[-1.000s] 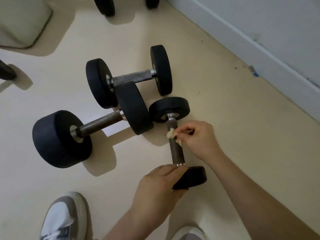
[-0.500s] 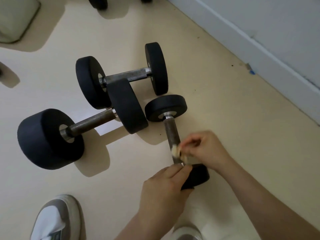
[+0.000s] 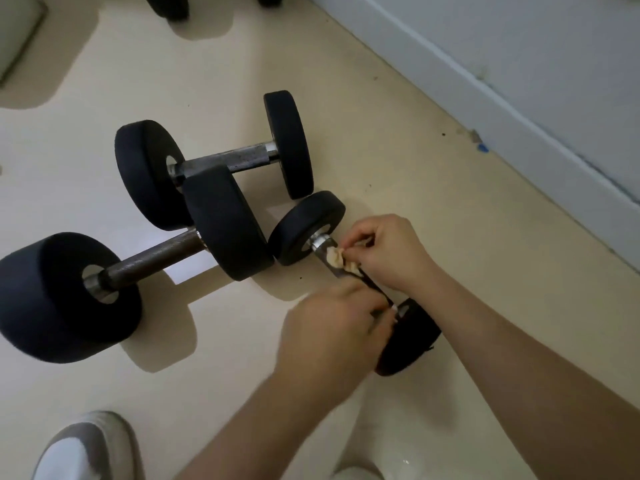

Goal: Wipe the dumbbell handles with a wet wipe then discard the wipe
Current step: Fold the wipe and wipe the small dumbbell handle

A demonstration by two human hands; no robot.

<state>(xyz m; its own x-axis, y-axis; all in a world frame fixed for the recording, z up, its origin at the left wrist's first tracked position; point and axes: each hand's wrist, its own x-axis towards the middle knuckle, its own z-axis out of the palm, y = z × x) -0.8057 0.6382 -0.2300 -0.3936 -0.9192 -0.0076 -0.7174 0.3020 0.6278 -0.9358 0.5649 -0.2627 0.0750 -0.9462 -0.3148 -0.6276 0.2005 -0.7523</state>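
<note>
a pale cream floor [image 3: 398, 133] is running up to a grey-white wall [image 3: 519, 46] at the right. at the left, a large black round-ended dumbbell with a knurled steel bar [image 3: 152, 261] is lying untouched, with a mid-sized black dumbbell [image 3: 228, 161] behind it. nearer, the left hand [image 3: 332, 327] is closing its fingers on the near end of the small black dumbbell's thin bar [image 3: 322, 245]. the right hand [image 3: 384, 251] is pinching a crumpled beige wet wipe [image 3: 337, 256] against that bar near the far weight. risks, as i judge them: the round dumbbell rolling if the left grip slackens, the small wad slipping out, and the other handles getting skipped.
</note>
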